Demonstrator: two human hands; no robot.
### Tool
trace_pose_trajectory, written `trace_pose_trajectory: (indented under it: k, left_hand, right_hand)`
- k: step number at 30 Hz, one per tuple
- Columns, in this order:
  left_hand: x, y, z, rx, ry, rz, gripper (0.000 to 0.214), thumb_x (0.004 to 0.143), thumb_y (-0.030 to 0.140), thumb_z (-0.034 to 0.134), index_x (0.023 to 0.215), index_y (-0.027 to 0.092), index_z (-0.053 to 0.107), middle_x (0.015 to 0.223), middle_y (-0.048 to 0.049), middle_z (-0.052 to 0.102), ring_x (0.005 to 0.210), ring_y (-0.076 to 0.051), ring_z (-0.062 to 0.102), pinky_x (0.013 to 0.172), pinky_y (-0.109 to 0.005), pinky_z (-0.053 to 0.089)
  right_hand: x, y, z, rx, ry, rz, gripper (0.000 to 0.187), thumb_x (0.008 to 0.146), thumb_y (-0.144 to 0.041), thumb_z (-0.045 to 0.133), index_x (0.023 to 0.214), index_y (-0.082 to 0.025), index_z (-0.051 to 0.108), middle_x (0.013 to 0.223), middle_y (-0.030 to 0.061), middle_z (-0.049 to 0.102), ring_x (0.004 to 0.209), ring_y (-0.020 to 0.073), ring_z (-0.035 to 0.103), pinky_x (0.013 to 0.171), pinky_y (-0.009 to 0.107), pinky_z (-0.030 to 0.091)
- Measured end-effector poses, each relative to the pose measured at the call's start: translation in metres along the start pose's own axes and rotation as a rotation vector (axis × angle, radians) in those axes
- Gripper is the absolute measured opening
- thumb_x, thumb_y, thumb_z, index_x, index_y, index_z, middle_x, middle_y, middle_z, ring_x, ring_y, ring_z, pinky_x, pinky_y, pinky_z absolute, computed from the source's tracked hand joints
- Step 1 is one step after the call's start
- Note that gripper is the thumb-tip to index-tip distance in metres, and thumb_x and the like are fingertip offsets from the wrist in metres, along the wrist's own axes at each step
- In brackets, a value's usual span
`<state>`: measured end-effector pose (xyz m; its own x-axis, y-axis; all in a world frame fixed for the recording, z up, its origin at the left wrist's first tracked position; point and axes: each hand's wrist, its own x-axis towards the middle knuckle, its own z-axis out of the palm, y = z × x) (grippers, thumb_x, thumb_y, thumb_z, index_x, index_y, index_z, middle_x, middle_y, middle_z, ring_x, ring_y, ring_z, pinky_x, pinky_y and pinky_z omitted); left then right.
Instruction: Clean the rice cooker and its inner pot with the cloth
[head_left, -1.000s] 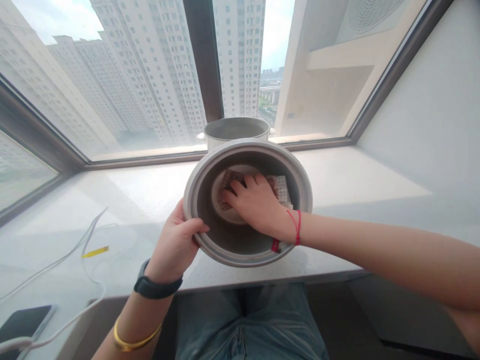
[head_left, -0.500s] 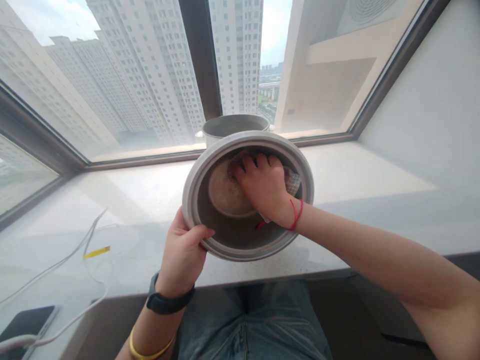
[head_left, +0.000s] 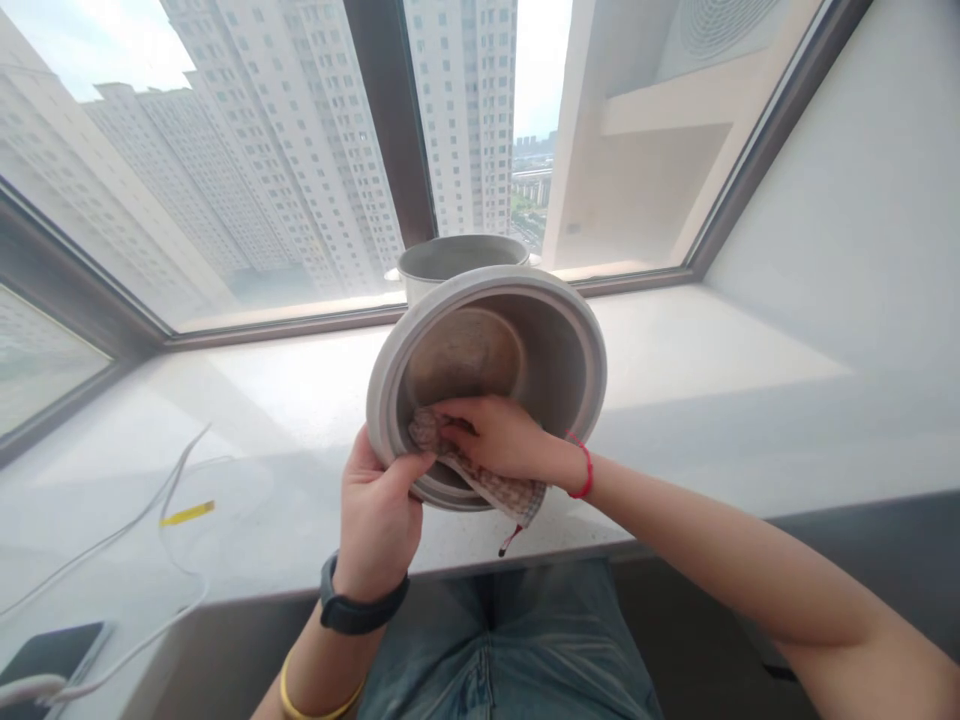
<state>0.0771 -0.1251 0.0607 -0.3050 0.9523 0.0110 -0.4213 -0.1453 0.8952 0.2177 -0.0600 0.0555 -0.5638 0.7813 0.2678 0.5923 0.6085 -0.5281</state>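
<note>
My left hand (head_left: 377, 515) grips the near lower rim of a round grey cooker body (head_left: 555, 350), tilted so its opening faces me, with a round plate at its bottom. Inside that opening, at the lower left wall, my right hand (head_left: 491, 435) presses a checked cloth (head_left: 504, 491). One end of the cloth hangs out over the lower rim with a red tag dangling. A black watch and a gold bangle are on my left wrist, a red string on my right.
A metal inner pot (head_left: 459, 260) stands behind the cooker body by the window. White cables (head_left: 161, 490) with a yellow tag (head_left: 186, 514) lie on the pale stone sill (head_left: 712, 350) at left. A dark phone (head_left: 52, 650) sits at the lower left corner.
My right hand has swept the cloth from the upper right of the inside down to the lower left wall, near my left thumb. The cloth now hangs out over the rim.
</note>
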Motion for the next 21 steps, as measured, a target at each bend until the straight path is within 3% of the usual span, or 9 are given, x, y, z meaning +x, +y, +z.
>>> trace_pose_trajectory:
  k: [2, 4, 6, 9, 13, 17, 19, 21]
  left_hand:
    - [0.000, -0.001, 0.001, -0.016, -0.010, 0.004, 0.035, 0.059, 0.012, 0.084, 0.089, 0.023, 0.070, 0.089, 0.0019, 0.074, 0.082, -0.014, 0.067, 0.077, -0.023, 0.055]
    - [0.000, 0.000, 0.001, -0.028, -0.006, 0.029, 0.034, 0.063, 0.018, 0.087, 0.092, 0.024, 0.070, 0.094, 0.0010, 0.075, 0.087, -0.016, 0.068, 0.082, -0.026, 0.056]
    - [0.001, 0.003, 0.001, -0.045, 0.017, 0.068, 0.033, 0.066, 0.023, 0.088, 0.093, 0.024, 0.069, 0.095, 0.0007, 0.074, 0.090, -0.018, 0.069, 0.085, -0.029, 0.057]
    - [0.002, 0.008, -0.003, -0.074, 0.071, 0.113, 0.032, 0.067, 0.026, 0.089, 0.091, 0.024, 0.068, 0.094, 0.0018, 0.074, 0.093, -0.018, 0.069, 0.086, -0.031, 0.057]
    - [0.002, 0.015, -0.011, -0.103, 0.119, 0.124, 0.038, 0.065, 0.024, 0.090, 0.096, 0.027, 0.071, 0.099, 0.0028, 0.075, 0.095, -0.017, 0.068, 0.089, -0.030, 0.058]
    - [0.003, 0.023, -0.018, -0.067, 0.155, 0.125, 0.041, 0.068, 0.020, 0.086, 0.104, 0.032, 0.071, 0.105, 0.0049, 0.074, 0.104, -0.018, 0.068, 0.092, -0.030, 0.057]
    - [0.004, 0.024, -0.020, -0.047, 0.160, 0.100, 0.044, 0.070, 0.017, 0.083, 0.108, 0.034, 0.070, 0.111, 0.0050, 0.074, 0.108, -0.020, 0.067, 0.091, -0.030, 0.058]
    - [0.004, 0.023, -0.021, -0.045, 0.154, 0.047, 0.048, 0.068, 0.013, 0.081, 0.110, 0.032, 0.069, 0.113, 0.0036, 0.074, 0.110, -0.021, 0.067, 0.089, -0.029, 0.058]
  right_hand:
    - [0.003, -0.003, 0.006, 0.213, 0.107, 0.035, 0.035, 0.102, -0.029, 0.045, 0.132, -0.022, 0.061, 0.120, 0.0062, 0.072, 0.104, 0.0188, 0.067, 0.085, 0.031, 0.048]
    - [-0.001, -0.011, 0.007, 0.268, 0.126, 0.003, 0.037, 0.101, -0.030, 0.046, 0.135, -0.021, 0.058, 0.123, 0.0068, 0.071, 0.106, 0.0188, 0.066, 0.087, 0.032, 0.048]
    - [-0.011, -0.023, 0.004, 0.140, 0.071, -0.058, 0.038, 0.098, -0.034, 0.053, 0.134, -0.021, 0.059, 0.123, 0.0073, 0.070, 0.106, 0.0217, 0.064, 0.089, 0.035, 0.047]
    - [-0.034, -0.036, -0.002, -0.192, 0.028, -0.143, 0.056, 0.091, -0.042, 0.064, 0.141, -0.020, 0.053, 0.131, 0.0112, 0.065, 0.110, 0.0286, 0.059, 0.092, 0.044, 0.043]
    - [-0.061, -0.028, -0.008, -0.553, 0.079, -0.202, 0.049, 0.097, -0.029, 0.054, 0.146, -0.025, 0.050, 0.130, 0.0110, 0.065, 0.106, 0.0298, 0.056, 0.089, 0.049, 0.040]
    - [-0.082, 0.002, -0.015, -0.710, 0.310, -0.236, 0.051, 0.097, -0.023, 0.053, 0.146, -0.037, 0.049, 0.139, 0.0055, 0.061, 0.123, 0.0334, 0.049, 0.103, 0.062, 0.030]
    - [-0.086, 0.015, -0.017, -0.649, 0.470, -0.215, 0.057, 0.095, -0.026, 0.056, 0.148, -0.041, 0.044, 0.144, 0.0056, 0.056, 0.131, 0.0368, 0.043, 0.108, 0.068, 0.023]
    - [-0.084, 0.025, -0.018, -0.485, 0.619, -0.163, 0.061, 0.095, -0.027, 0.056, 0.152, -0.038, 0.038, 0.149, 0.0106, 0.048, 0.137, 0.0382, 0.040, 0.110, 0.069, 0.028]
